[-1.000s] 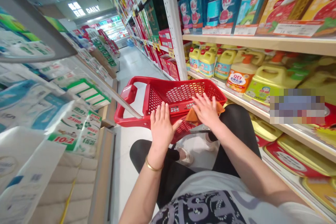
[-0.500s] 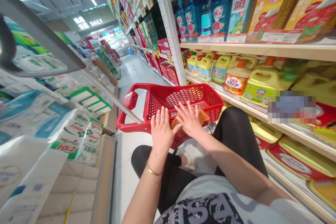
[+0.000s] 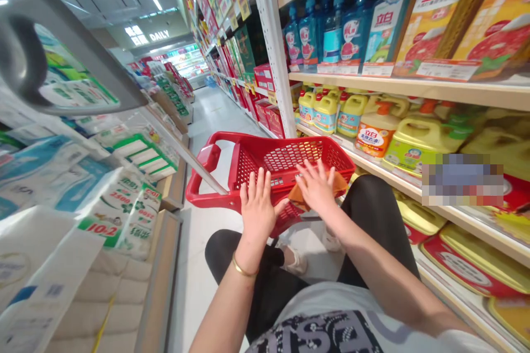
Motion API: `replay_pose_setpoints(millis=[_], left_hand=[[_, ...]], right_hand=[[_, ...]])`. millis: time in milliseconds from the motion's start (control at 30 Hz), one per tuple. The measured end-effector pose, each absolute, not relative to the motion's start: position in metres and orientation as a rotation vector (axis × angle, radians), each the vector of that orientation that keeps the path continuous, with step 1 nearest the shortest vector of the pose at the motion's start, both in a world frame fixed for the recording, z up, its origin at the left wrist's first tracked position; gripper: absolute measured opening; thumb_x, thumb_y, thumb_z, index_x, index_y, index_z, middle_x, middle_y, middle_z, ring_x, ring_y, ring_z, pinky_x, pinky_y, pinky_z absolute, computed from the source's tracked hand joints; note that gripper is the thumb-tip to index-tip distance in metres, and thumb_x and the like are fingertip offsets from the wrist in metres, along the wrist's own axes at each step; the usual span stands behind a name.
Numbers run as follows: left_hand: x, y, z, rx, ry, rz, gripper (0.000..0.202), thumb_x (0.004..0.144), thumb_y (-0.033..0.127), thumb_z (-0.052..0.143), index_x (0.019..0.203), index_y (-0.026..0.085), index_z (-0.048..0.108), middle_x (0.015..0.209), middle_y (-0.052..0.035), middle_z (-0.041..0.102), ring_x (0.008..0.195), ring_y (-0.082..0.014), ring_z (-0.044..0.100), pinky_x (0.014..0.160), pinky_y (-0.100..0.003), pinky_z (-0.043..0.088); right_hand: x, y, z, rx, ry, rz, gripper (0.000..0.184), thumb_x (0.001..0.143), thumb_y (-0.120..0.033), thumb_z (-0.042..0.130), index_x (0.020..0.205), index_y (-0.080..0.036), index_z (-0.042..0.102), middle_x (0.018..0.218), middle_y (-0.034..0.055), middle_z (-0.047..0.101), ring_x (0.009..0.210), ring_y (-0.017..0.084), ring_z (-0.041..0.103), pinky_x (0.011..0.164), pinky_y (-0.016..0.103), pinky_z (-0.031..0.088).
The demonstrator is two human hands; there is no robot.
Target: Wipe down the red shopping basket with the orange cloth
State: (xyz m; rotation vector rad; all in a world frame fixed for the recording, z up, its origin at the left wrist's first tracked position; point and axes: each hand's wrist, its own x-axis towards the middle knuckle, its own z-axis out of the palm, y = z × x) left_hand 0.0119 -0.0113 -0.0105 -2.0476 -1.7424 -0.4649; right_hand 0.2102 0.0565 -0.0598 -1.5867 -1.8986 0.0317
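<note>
A red plastic rolling shopping basket (image 3: 252,162) stands in front of my knees, its walls pierced with holes. My right hand (image 3: 318,188) lies flat with fingers spread on an orange-brown cloth (image 3: 340,182) over the basket's near rim. Much of the cloth is hidden under the palm. My left hand (image 3: 259,207) is open at the near rim, left of the cloth, fingers stretched out and thumb apart. It holds nothing. Whether its palm presses on the rim, I cannot tell.
The basket's long grey handle (image 3: 124,94) slants up to the left. On the right, a shelf (image 3: 372,83) bears pump bottles (image 3: 350,27) and yellow jugs (image 3: 325,111). Packs of tissue paper (image 3: 111,207) are stacked on the left. An aisle floor (image 3: 209,107) runs away ahead.
My right hand has slid to the right along the near rim, and the cloth has shifted with it. My left hand stays in nearly the same place, still open.
</note>
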Motion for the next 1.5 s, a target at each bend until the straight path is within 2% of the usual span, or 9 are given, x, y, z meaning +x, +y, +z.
replay_pose_setpoints(millis=[200,367,500,633,800,933,1233,1367,1500], left_hand=[[0.011,-0.012,-0.009,-2.058,-1.727,-0.43,0.088,0.103,0.072,0.047,0.172,0.022,0.028,0.179,-0.0097,0.026,0.167,-0.0338,0.024,0.135,-0.058,0.018],[0.013,-0.014,-0.008,-2.059,-1.738,-0.442,0.086,0.104,0.071,0.046,0.172,0.022,0.03,0.178,-0.0086,0.027,0.166,-0.0331,0.027,0.135,-0.056,0.019],[0.016,-0.015,-0.008,-2.06,-1.761,-0.466,0.086,0.104,0.071,0.045,0.172,0.021,0.031,0.178,-0.0092,0.027,0.166,-0.0337,0.027,0.135,-0.056,0.02],[0.016,-0.014,-0.008,-2.076,-1.764,-0.487,0.087,0.104,0.071,0.044,0.172,0.02,0.03,0.178,-0.0102,0.028,0.166,-0.0347,0.027,0.134,-0.058,0.02],[0.012,-0.015,-0.005,-2.096,-1.762,-0.447,0.083,0.105,0.069,0.044,0.172,0.022,0.031,0.178,-0.0083,0.028,0.166,-0.0337,0.029,0.134,-0.057,0.021],[0.012,-0.016,-0.005,-2.096,-1.755,-0.438,0.085,0.104,0.071,0.044,0.172,0.022,0.03,0.178,-0.0084,0.029,0.165,-0.0338,0.03,0.134,-0.056,0.021],[0.018,-0.013,-0.009,-2.096,-1.785,-0.529,0.084,0.104,0.071,0.045,0.17,0.019,0.037,0.177,-0.0089,0.029,0.165,-0.0334,0.03,0.135,-0.056,0.02],[0.02,-0.012,-0.009,-2.107,-1.811,-0.559,0.084,0.104,0.069,0.048,0.169,0.018,0.038,0.177,-0.01,0.03,0.164,-0.0345,0.032,0.134,-0.056,0.022],[0.021,-0.012,-0.007,-2.102,-1.831,-0.582,0.077,0.104,0.063,0.05,0.168,0.021,0.041,0.176,-0.0106,0.034,0.163,-0.0346,0.035,0.134,-0.056,0.023]], right_hand=[[0.174,0.044,-0.045,-1.299,-2.135,0.12,0.054,0.115,-0.049,0.033,0.166,-0.038,0.044,0.175,-0.0013,0.039,0.167,0.03,0.021,0.134,0.068,0.011],[0.232,0.06,-0.06,-1.49,-1.991,0.089,0.058,0.116,-0.049,0.027,0.169,-0.029,0.041,0.176,0.0026,0.038,0.167,0.029,0.024,0.135,0.061,0.012],[0.249,0.067,-0.063,-1.666,-1.851,0.028,0.059,0.115,-0.045,0.028,0.167,-0.022,0.045,0.176,0.0055,0.036,0.168,0.032,0.019,0.135,0.064,0.01],[0.207,0.054,-0.051,-1.582,-1.974,0.067,0.056,0.116,-0.043,0.025,0.164,-0.03,0.05,0.174,0.0007,0.041,0.168,0.033,0.019,0.134,0.069,0.008],[0.155,0.039,-0.036,-1.287,-2.199,0.121,0.056,0.115,-0.04,0.024,0.168,-0.032,0.043,0.176,-0.0032,0.037,0.169,0.027,0.018,0.136,0.059,0.01],[0.181,0.049,-0.041,-1.3,-2.204,0.122,0.058,0.115,-0.042,0.025,0.171,-0.03,0.037,0.175,-0.0006,0.038,0.167,0.024,0.024,0.135,0.053,0.018],[0.27,0.078,-0.064,-1.757,-1.851,0.052,0.06,0.114,-0.042,0.024,0.163,-0.02,0.05,0.173,0.0103,0.043,0.166,0.034,0.026,0.133,0.066,0.015],[0.217,0.057,-0.055,-1.671,-1.964,0.074,0.06,0.115,-0.042,0.02,0.163,-0.023,0.051,0.172,0.0081,0.045,0.166,0.036,0.023,0.132,0.072,0.01],[0.162,0.035,-0.045,-1.412,-2.207,0.037,0.057,0.115,-0.039,0.022,0.169,-0.031,0.041,0.176,0.0032,0.038,0.168,0.027,0.019,0.134,0.063,0.014]])
